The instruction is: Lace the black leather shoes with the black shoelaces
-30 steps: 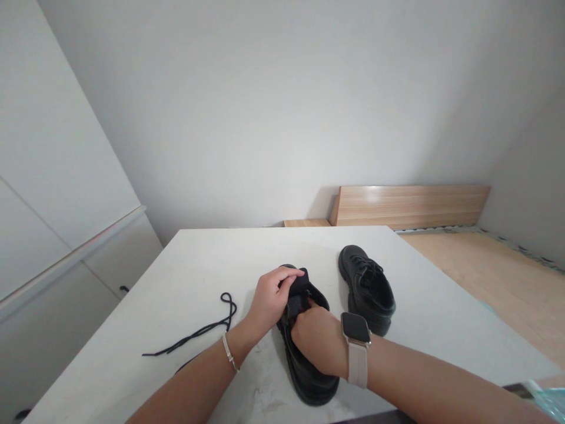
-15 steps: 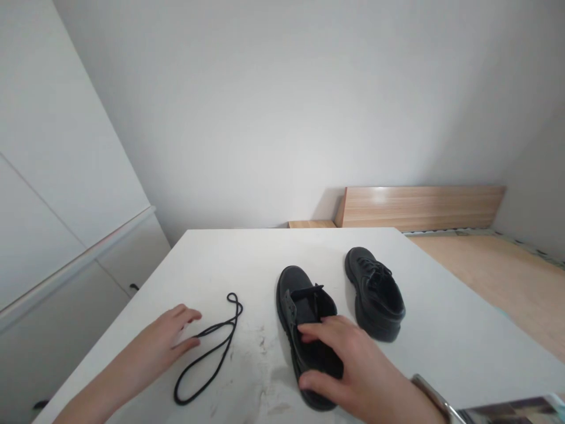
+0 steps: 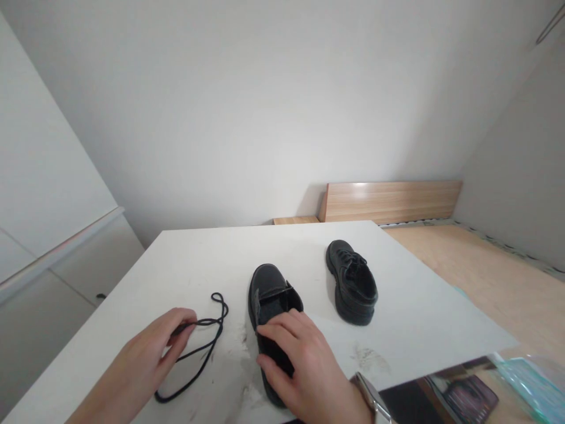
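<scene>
Two black shoes on your tabletop [image 3: 198, 253], head view. Near shoe [image 3: 266, 278] sits upright around the middle, toe away from you, opening spread, no lace seen through its front. Far shoe [image 3: 355, 300] is upright, right of it and farther back, laced.

Loose lace [image 3: 209, 321] lies left of the near shoe, looped on the tabletop, apart from the shoe; one stretch runs up into your left hand [image 3: 150, 348]. Left fingers nearly closed, lace between thumb and index; reads as a light pinch.

Right hand [image 3: 309, 353] is over the rear of the near shoe, touching it. Fingers curled, part open, thumb and index at the left edge of the opening. Can't tell if they grip it.

Status, my read: near shoe unlaced, its lace fully out; far shoe's lacing in place. Watch [image 3: 371, 396] on your right wrist, dark smudges [image 3: 369, 359] on the tabletop.
</scene>
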### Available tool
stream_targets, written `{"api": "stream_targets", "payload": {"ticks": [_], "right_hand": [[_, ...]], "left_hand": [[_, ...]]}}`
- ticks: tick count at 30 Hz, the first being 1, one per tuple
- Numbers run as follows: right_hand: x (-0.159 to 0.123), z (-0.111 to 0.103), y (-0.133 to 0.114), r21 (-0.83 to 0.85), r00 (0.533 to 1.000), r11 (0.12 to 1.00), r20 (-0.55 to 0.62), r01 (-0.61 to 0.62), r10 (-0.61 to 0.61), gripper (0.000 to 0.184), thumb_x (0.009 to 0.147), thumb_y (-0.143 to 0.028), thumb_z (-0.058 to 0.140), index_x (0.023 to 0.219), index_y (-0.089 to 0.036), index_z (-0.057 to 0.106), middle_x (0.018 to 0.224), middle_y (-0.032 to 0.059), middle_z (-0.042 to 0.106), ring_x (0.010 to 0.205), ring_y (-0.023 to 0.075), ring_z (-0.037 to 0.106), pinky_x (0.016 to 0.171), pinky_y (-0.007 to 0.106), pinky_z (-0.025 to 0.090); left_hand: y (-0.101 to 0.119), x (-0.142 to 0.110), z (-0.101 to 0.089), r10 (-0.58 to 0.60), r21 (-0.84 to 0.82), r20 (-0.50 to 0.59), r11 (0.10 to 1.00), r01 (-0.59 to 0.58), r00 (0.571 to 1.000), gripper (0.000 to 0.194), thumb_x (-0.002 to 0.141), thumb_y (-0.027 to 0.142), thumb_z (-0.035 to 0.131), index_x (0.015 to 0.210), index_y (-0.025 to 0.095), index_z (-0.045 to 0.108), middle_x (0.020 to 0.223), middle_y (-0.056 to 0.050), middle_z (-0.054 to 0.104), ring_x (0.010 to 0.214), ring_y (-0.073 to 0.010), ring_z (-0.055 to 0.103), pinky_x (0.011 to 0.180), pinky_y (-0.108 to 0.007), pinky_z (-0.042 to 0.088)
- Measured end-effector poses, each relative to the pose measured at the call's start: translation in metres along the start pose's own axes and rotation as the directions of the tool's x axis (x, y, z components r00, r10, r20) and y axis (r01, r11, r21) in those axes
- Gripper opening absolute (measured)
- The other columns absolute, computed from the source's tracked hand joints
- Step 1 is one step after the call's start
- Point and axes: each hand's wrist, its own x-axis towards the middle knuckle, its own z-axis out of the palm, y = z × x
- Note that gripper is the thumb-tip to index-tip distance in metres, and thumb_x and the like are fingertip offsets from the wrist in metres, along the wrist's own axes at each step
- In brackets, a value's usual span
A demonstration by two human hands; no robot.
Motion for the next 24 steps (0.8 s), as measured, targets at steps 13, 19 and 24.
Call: {"api": "stream_targets", "payload": {"ticks": [13, 19, 24], "right_hand": [[0.028, 0.006, -0.035, 0.707, 0.982, 0.706, -0.164, 0.049, 0.096, 0.009, 0.086, -0.024, 0.073, 0.090, -0.017, 0.070, 0.077, 0.0012, 0.063, 0.061, 0.0103, 0.063, 0.059, 0.020, 0.051], [0.032, 0.008, -0.035, 0.852, 0.979, 0.524, -0.094, -0.015, 0.181, 0.018, 0.085, -0.029, 0.076, 0.090, -0.016, 0.065, 0.074, 0.0028, 0.067, 0.067, 0.0134, 0.067, 0.064, 0.023, 0.053], [0.040, -0.017, -0.025, 0.870, 0.928, 0.474, -0.277, 0.133, 0.249, 0.014, 0.095, -0.033, 0.064, 0.094, -0.020, 0.059, 0.083, 0.0025, 0.070, 0.081, 0.0119, 0.064, 0.077, 0.023, 0.049]], "left_hand": [[0.112, -0.007, -0.008, -0.136, -0.711, -0.058, 0.701, 0.055, 0.989, 0.024, 0.080, 0.041, 0.078, 0.094, 0.025, 0.066, 0.080, -0.001, 0.069, 0.074, -0.0172, 0.070, 0.063, -0.018, 0.058], [0.119, 0.010, 0.005, -0.209, -0.943, 0.155, 0.261, 0.208, 0.965, 0.034, 0.065, 0.046, 0.091, 0.077, 0.018, 0.075, 0.067, -0.002, 0.067, 0.059, -0.0134, 0.063, 0.055, -0.020, 0.056], [0.106, 0.020, -0.008, -0.215, -0.927, 0.052, 0.352, 0.127, 0.975, 0.033, 0.070, 0.046, 0.089, 0.078, 0.018, 0.074, 0.073, -0.002, 0.066, 0.069, -0.0121, 0.062, 0.061, -0.016, 0.055]]}}
